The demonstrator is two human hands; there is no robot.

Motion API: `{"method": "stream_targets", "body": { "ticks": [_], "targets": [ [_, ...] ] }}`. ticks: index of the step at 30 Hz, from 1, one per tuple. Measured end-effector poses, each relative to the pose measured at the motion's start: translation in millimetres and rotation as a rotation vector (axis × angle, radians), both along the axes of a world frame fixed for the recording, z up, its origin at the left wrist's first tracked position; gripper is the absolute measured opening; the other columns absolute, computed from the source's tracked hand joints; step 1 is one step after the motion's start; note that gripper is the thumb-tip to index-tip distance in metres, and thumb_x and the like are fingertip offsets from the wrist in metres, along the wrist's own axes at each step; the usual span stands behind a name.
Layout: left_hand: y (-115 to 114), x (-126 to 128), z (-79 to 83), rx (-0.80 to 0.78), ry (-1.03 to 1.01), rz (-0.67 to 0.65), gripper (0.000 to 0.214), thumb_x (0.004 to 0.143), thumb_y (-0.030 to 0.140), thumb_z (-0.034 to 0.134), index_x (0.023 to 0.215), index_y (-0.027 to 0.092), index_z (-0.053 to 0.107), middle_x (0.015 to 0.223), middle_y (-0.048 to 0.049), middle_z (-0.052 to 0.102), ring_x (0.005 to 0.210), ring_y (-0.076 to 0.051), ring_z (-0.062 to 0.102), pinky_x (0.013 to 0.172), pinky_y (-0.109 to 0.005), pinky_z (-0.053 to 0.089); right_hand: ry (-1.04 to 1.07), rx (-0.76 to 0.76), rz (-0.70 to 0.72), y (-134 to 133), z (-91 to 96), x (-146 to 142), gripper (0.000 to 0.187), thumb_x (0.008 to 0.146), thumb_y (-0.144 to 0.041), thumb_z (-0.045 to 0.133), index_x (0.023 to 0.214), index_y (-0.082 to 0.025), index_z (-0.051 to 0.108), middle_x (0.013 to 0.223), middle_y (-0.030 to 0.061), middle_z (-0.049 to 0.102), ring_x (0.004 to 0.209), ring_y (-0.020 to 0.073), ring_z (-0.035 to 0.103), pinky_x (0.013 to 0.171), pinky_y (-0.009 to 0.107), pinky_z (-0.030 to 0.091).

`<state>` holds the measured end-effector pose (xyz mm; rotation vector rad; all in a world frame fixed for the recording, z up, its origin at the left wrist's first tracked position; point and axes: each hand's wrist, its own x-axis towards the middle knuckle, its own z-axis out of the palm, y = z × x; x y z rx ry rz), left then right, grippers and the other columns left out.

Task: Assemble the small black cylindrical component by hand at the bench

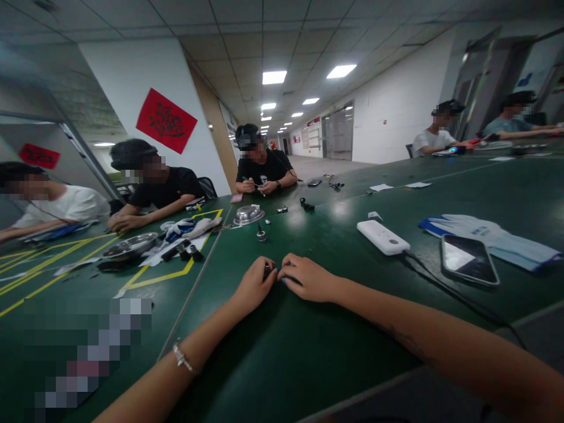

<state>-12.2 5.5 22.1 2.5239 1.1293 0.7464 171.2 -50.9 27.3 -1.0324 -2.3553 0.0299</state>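
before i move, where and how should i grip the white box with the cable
Probably by its two long sides, mid-length, with the right hand coming from above: the white box lies flat and is longer than wide, so that hand could straddle it. Keep off the near right end, where the cable comes out.

An assembly workroom within an office-type building is suggested by what can be seen. A broad green worktop (286, 346) is marked off with yellow tape (178, 275) and scattered with small metal parts (261, 236) and work gloves (476, 229), and several people (268, 170) are seated around it. The office character is given by the tiled ceiling (299, 12), in which light panels (274, 77) are set, by white walls (388, 106), and by glass doors (341, 134) farther back.
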Motion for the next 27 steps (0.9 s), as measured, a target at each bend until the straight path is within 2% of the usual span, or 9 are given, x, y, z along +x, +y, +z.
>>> {"method": "stream_targets", "body": {
  "ticks": [3, 5, 8, 10, 13, 19, 24, 27],
  "targets": [
    [-15.5, 13.1, 1.5, -0.133, -0.206, 0.012, 0.002, 0.085, 0.024, 0.038, 0.085, 0.022, 0.037, 0.096, -0.0047, 0.058, 0.09, -0.017, 0.057, 0.083, -0.035, 0.046, 0.024, 0.042, -0.013, -2.3, 3.5, -1.5, 0.016, 0.083, -0.014, 0.049, 0.097, -0.014, 0.056, 0.097, 0.0078, 0.051, 0.086, 0.0168, 0.051, 0.079, 0.031, 0.044],
    [-15.9, 13.3, 0.3, -0.157, -0.248, 0.064, 0.008, 0.083, 0.022, 0.041, 0.088, 0.023, 0.034, 0.101, -0.0053, 0.057, 0.096, -0.017, 0.056, 0.088, -0.037, 0.044, 0.023, 0.05, -0.027, -4.3, 4.5, -2.7, 0.015, 0.083, -0.015, 0.049, 0.097, -0.013, 0.055, 0.097, 0.0083, 0.051, 0.084, 0.0167, 0.051, 0.078, 0.032, 0.044],
    [-7.0, 5.1, -4.4, -0.162, -0.134, 0.17, 0.024, 0.077, 0.021, 0.049, 0.093, 0.022, 0.031, 0.107, -0.008, 0.055, 0.105, -0.022, 0.053, 0.095, -0.045, 0.037, 0.01, 0.041, -0.024, -6.2, 3.3, -3.7, 0.018, 0.083, -0.015, 0.049, 0.1, -0.013, 0.055, 0.101, 0.0091, 0.05, 0.085, 0.0168, 0.051, 0.079, 0.032, 0.044],
    [-0.8, -1.6, -8.0, -0.131, -0.013, 0.212, 0.027, 0.076, 0.023, 0.051, 0.094, 0.021, 0.031, 0.108, -0.0094, 0.054, 0.108, -0.025, 0.052, 0.098, -0.051, 0.032, 0.007, 0.027, -0.014, -6.5, 1.9, -3.9, 0.022, 0.083, -0.015, 0.049, 0.105, -0.014, 0.055, 0.104, 0.009, 0.049, 0.086, 0.0167, 0.051, 0.079, 0.032, 0.044],
    [2.1, -6.9, -12.2, -0.056, 0.08, 0.121, 0.022, 0.079, 0.025, 0.047, 0.097, 0.02, 0.034, 0.111, -0.0125, 0.053, 0.111, -0.028, 0.05, 0.099, -0.052, 0.03, 0.017, 0.02, -0.003, -6.1, 0.7, -4.3, 0.026, 0.084, -0.015, 0.049, 0.109, -0.015, 0.053, 0.106, 0.009, 0.049, 0.091, 0.0176, 0.051, 0.082, 0.033, 0.044],
    [-11.4, -2.2, -10.8, -0.043, 0.024, -0.152, 0.023, 0.082, 0.023, 0.042, 0.103, 0.018, 0.035, 0.103, -0.0119, 0.055, 0.095, -0.024, 0.057, 0.085, -0.042, 0.045, 0.1, -0.036, -0.117, -3.6, -1.7, -5.6, 0.034, 0.083, -0.016, 0.049, 0.117, -0.015, 0.048, 0.109, 0.0101, 0.047, 0.099, 0.0191, 0.048, 0.088, 0.035, 0.042],
    [-18.2, -0.8, -4.3, -0.098, 0.026, -0.2, 0.024, 0.08, 0.025, 0.047, 0.101, 0.02, 0.035, 0.104, -0.0094, 0.055, 0.091, -0.022, 0.058, 0.084, -0.039, 0.045, 0.066, -0.126, -0.259, 0.0, -9.6, -4.4, 0.036, 0.081, -0.016, 0.052, 0.116, -0.014, 0.052, 0.111, 0.0115, 0.046, 0.102, 0.0216, 0.045, 0.093, 0.038, 0.039],
    [-18.6, -0.7, -2.3, -0.145, -0.019, -0.234, 0.026, 0.08, 0.024, 0.049, 0.101, 0.021, 0.035, 0.113, -0.0102, 0.056, 0.103, -0.022, 0.055, 0.092, -0.039, 0.041, 0.053, -0.15, -0.33, 2.5, -13.5, -3.4, 0.038, 0.081, -0.016, 0.052, 0.118, -0.013, 0.052, 0.113, 0.0127, 0.046, 0.103, 0.0222, 0.044, 0.092, 0.037, 0.039]
  ]
}}
